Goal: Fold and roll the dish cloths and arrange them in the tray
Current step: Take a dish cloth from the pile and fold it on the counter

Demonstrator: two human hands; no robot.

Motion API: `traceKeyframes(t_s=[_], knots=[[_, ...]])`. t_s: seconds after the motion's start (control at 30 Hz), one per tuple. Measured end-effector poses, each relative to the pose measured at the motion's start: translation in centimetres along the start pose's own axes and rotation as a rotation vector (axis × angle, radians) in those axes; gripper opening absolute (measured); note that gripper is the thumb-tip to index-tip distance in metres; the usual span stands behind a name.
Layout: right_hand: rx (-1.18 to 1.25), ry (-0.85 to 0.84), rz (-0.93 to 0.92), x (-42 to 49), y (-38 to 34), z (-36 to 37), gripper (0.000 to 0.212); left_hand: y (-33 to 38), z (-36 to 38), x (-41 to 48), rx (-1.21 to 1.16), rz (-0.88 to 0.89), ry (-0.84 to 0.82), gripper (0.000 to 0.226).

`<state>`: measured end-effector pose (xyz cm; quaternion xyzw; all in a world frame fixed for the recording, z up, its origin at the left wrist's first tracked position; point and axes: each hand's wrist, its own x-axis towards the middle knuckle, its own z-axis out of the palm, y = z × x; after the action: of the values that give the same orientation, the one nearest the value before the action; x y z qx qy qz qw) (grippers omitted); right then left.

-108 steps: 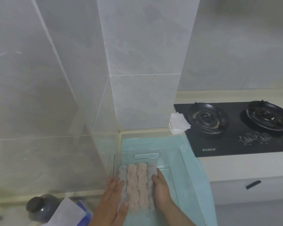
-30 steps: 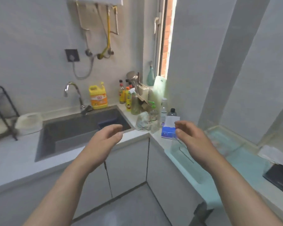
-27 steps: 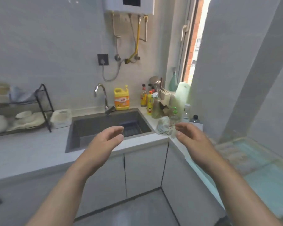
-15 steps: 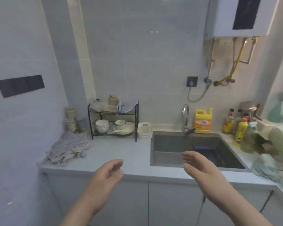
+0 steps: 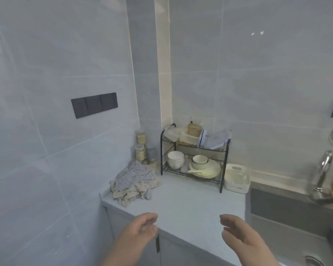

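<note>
We have turned away from the tray, where 4 rolled cloths lay pressed between our hands 3.6 s ago. The tray is out of view now, and the sweep past the sink [image 5: 288, 208] has brought us to the far corner of the worktop [image 5: 190, 204]. We read this as 1 batch settled and a fetch for the next cloth beginning.

The left hand [image 5: 140, 230] and right hand [image 5: 238, 233] hover over the near edge of the worktop, fingers loosely curled and apart, holding nothing.

The remaining dish cloths [image 5: 134, 182] lie in a crumpled heap in the corner, against the left wall and just beside the black wire dish rack [image 5: 194, 160]. The top one is a grey-blue checked weave. Those beneath are beige with ragged edges. They look soft and limp, likely to sag and drag their neighbours when 1 is lifted. The worktop is smooth, pale and matt. The rack holds glossy white bowls and plates, and a white slotted plastic basket [image 5: 236, 178] stands between it and the sink.
</note>
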<state>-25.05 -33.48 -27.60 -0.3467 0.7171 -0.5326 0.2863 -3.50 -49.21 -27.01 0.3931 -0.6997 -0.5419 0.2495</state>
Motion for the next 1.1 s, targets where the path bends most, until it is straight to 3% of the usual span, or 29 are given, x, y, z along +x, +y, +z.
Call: traceKeyframes(t_s=[0.2, 0.3, 0.5, 0.77, 0.93, 1.1], knots=[[0.015, -0.031, -0.033, 11.1, 0.0, -1.4, 0.028, 1.8, 1.3, 9.3, 0.039, 0.029, 0.039, 0.021], [0.007, -0.085, -0.055, 15.1, -0.9, 0.3, 0.027, 2.2, 0.3, 11.7, 0.053, 0.025, 0.077, 0.033], [-0.036, -0.194, -0.065, 22.5, -2.9, 4.9, 0.027, 1.5, -4.6, 17.9, 0.026, 0.000, 0.162, 0.016], [-0.114, -0.193, -0.005, 34.0, -3.3, 16.4, 0.026, -2.7, -15.8, 33.2, 0.047, -0.065, 0.188, 0.015], [-0.193, -0.177, 0.112, 41.7, -1.3, 26.3, 0.023, -9.1, -20.5, 43.8, 0.132, -0.125, 0.090, 0.014], [-0.270, -0.146, 0.211, 49.4, 1.6, 33.4, 0.017, -16.4, -20.1, 51.6, 0.414, -0.093, -0.025, 0.024]])
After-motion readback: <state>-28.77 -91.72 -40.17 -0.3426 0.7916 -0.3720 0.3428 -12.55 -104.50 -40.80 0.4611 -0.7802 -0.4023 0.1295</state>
